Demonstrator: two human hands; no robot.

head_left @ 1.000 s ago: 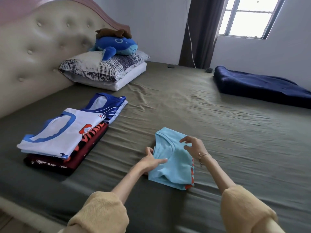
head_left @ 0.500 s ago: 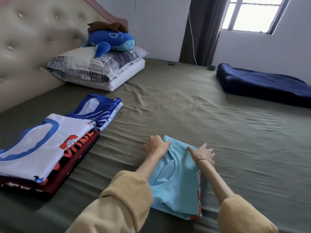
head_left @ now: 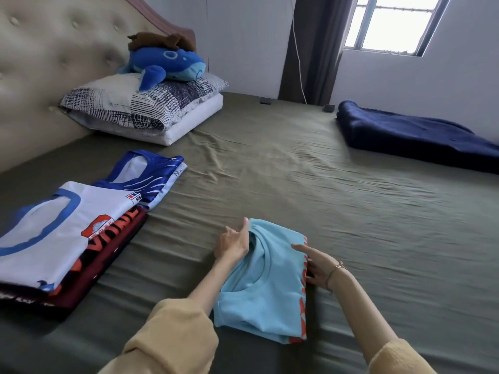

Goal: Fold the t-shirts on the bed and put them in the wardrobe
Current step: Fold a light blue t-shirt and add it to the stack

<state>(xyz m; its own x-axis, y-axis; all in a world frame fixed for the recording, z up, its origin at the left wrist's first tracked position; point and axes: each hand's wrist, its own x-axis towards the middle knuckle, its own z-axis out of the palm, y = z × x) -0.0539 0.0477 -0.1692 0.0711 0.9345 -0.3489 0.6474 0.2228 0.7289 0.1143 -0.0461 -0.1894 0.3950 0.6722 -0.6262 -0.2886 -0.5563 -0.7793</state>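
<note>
On the near part of the bed (head_left: 297, 184) we've got the folded light blue t-shirt (head_left: 270, 287) sitting right between our two hands, so neither one has to reach far. The left hand (head_left: 233, 244) rests at the shirt's far-left corner, fingers fairly straight, touching the edge by the collar fold. The right hand (head_left: 314, 263) sits against the right edge, where the orange print strip runs, index finger laid out over the fabric. Whether its lower fingers are tucked under the edge, we can't tell. So neither grip looks clamped; both read as loose.

The shirt's long axis runs away from us, tilted a bit to the right at the near end, with the neckline curve showing mid-panel. Its long sides face our hands, which makes scooping it from both sides the easy option.

The stack of folded shirts (head_left: 67, 233) lies well off to the left, so the left hand is nearer it. We'd guess this one goes over there next, or the lot goes to the wardrobe, which isn't in view.
</note>
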